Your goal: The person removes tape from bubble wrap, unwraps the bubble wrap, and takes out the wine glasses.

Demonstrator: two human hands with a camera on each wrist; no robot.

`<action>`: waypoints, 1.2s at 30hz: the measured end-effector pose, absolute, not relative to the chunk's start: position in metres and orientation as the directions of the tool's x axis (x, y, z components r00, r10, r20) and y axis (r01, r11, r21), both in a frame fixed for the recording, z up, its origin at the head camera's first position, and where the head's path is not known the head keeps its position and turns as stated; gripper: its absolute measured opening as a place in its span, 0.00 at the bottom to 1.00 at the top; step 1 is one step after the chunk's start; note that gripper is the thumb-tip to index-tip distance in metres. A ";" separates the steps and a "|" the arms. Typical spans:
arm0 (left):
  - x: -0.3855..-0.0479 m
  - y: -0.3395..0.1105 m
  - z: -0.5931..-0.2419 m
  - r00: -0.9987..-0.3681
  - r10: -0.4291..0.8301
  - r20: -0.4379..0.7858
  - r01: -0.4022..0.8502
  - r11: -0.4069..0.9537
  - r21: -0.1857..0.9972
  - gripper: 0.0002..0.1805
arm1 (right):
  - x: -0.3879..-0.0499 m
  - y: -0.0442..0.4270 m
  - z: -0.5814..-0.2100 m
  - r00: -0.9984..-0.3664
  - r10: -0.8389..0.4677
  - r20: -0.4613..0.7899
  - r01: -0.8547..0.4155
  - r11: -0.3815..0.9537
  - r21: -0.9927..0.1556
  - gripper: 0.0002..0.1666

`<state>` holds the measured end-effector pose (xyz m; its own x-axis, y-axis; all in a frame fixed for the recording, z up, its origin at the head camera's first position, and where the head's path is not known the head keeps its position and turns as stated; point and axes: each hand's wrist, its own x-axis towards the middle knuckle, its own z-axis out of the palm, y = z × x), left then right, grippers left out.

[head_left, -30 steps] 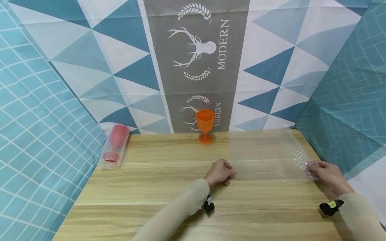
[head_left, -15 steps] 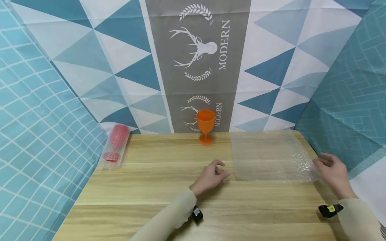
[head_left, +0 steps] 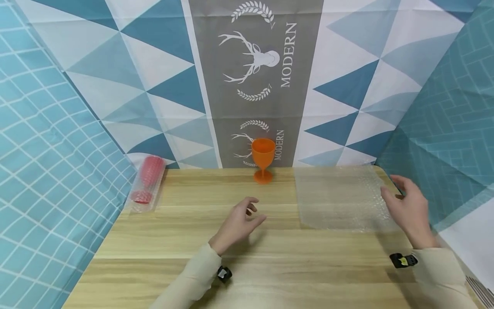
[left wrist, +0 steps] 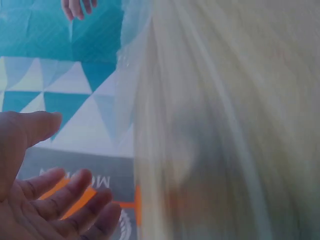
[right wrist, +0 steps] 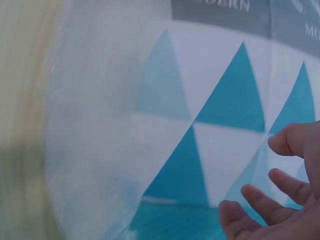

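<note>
An orange goblet stands upright near the back of the table, in front of the printed backdrop. My left hand hovers in front of it, fingers loosely bent and holding nothing; the left wrist view shows the same hand with its thumb and fingers spread apart. To the right lies a flat sheet of clear bubble wrap. Over its right edge my right hand is raised, thumb and fingers apart with nothing between them. In the right wrist view the fingers look relaxed, and the bubble wrap appears blurred.
At the back left a red object, wrapped in bubble wrap, leans on its side by the blue tiled-pattern cloth. The wooden table ends at the backdrop, with a teal cloth on the right.
The left hand has let go of the bubble wrap's left corner and moved left. The right hand has released the right edge and lifted up. The bubble wrap stays lying flat.
</note>
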<state>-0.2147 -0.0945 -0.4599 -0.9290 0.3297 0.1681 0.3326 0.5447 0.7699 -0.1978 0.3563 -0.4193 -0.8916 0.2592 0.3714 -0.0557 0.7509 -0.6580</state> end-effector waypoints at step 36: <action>-0.227 -0.221 -0.459 -0.951 0.113 0.288 0.245 0.842 0.480 0.47 | -0.221 0.213 -0.470 -0.966 -0.085 0.246 -0.236 0.684 -0.691 0.49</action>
<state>-0.2274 -0.2211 -0.4594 -0.9510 0.1128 0.2879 0.2453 0.8422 0.4802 -0.2208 0.2130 -0.4696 -0.9656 -0.0853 0.2457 -0.2361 0.6836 -0.6906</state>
